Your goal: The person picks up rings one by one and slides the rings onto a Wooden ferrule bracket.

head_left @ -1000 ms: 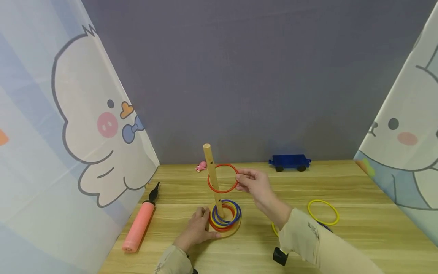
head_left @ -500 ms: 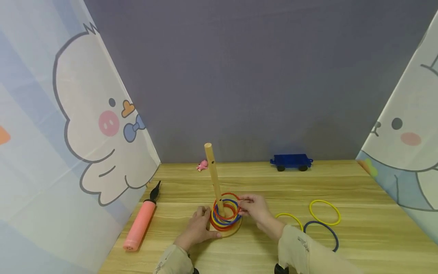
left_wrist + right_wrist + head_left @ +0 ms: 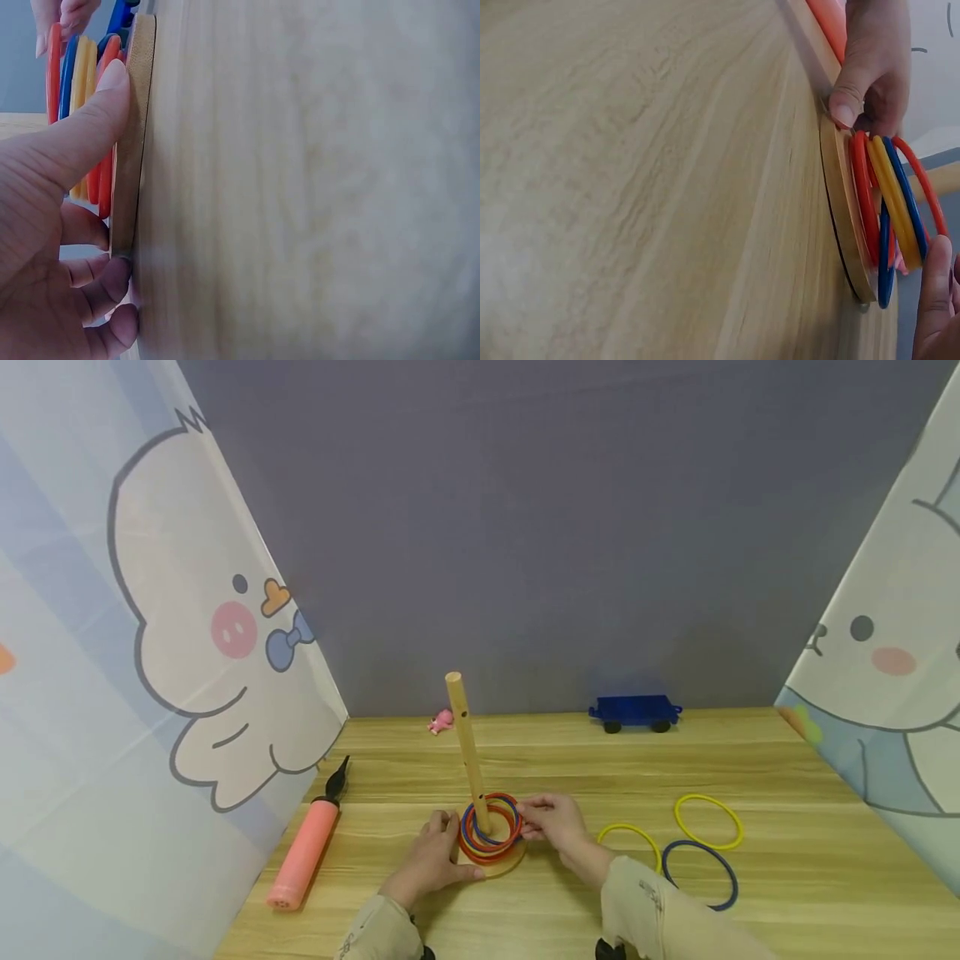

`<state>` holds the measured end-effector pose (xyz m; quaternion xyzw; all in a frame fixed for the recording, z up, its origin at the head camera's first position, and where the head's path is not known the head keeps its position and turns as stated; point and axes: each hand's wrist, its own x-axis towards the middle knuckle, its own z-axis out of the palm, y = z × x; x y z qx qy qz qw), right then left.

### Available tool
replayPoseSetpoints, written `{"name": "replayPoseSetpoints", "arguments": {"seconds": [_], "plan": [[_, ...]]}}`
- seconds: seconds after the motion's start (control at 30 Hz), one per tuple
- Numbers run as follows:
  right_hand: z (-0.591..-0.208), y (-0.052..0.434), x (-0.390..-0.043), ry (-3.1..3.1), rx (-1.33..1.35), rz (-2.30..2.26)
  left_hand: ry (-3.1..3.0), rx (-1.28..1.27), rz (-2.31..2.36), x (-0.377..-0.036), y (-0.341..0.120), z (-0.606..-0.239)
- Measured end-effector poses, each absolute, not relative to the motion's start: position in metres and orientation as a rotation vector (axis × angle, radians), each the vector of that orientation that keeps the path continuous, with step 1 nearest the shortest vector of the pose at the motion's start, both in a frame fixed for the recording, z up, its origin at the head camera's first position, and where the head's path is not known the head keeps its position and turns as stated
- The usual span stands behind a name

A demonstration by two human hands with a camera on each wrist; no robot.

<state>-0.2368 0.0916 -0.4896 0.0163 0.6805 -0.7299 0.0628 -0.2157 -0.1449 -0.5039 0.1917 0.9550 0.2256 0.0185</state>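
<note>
Where grey wall (image 3: 525, 527) meets wooden table (image 3: 787, 877) (cartoon curtains (image 3: 187, 635) flanking).

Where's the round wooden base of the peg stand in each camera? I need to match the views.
Head: wooden base sits low centre, between both hands.
Left wrist: upper left, seen edge-on, thumb pressed against it.
Right wrist: right side, edge-on.
Shared landmark: the stacked rings lying on it, in every view.

Left hand (image 3: 433, 857) curled, thumb pressing — right hand (image 3: 553, 823) fingertips pinching, forearm low.
</note>
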Motion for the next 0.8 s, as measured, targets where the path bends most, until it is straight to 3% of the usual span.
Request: {"name": "replayPoseSetpoints", "arguments": {"seconds": [0.4,0.8], "plan": [[-0.473,0.145,-0.216,2.185,0.036,-2.077,2.947,0.567,0.749,-0.216,-0.149,-0.509],[-0.481,0.256,-0.196,2.443,0.018,-1.812,2.955,0.587,0.735,-0.220,-0.148,-0.512]]}}
